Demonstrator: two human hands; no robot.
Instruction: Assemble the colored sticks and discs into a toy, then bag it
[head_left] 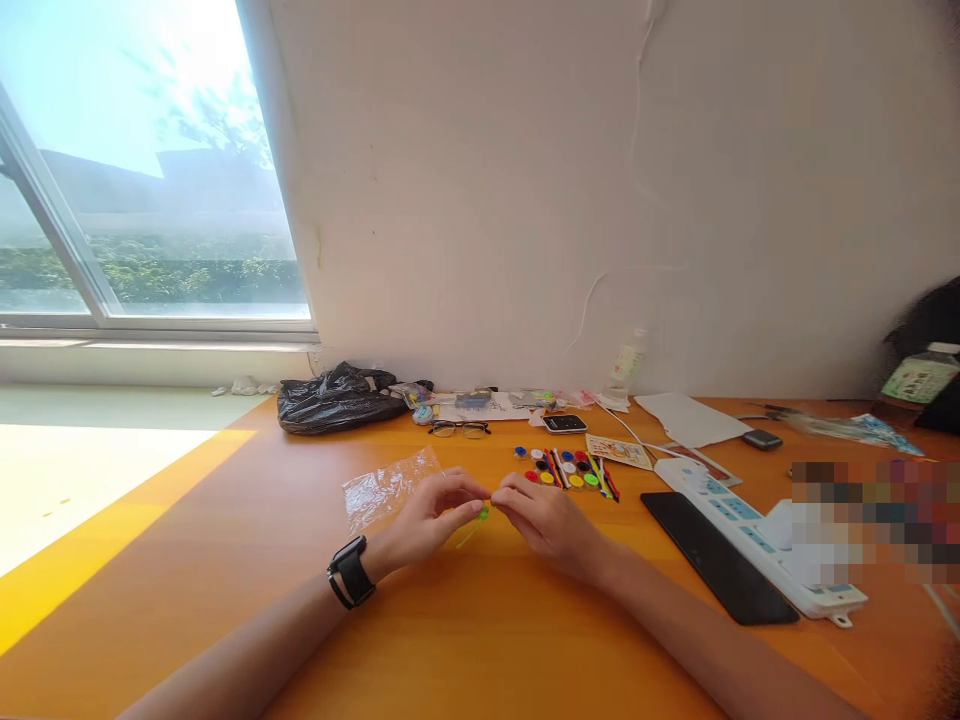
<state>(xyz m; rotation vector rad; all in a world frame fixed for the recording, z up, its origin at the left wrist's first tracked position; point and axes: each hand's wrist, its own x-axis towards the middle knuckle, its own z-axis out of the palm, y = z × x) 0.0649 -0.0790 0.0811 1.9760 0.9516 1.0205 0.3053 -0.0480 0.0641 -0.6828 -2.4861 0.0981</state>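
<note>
My left hand (431,515), with a black watch on its wrist, is closed in a pinch above the table. A small bright green piece (484,513) shows at its thumb tip, and a thin green strip (466,536) slants down beneath. Against these fingertips, my right hand (544,515) is also pinched. What sits between its fingers is too small to make out. Beyond the right hand lie several coloured round discs (576,481) and thin coloured strips (556,468), in red, yellow, blue, white, black and green.
A clear plastic bag (386,490) lies behind my left hand. Eyeglasses (459,430), a black plastic bag (337,400) and a small black device (564,424) are farther back. To the right are a black phone (716,555), a white power strip (750,530) and a printed card (619,452).
</note>
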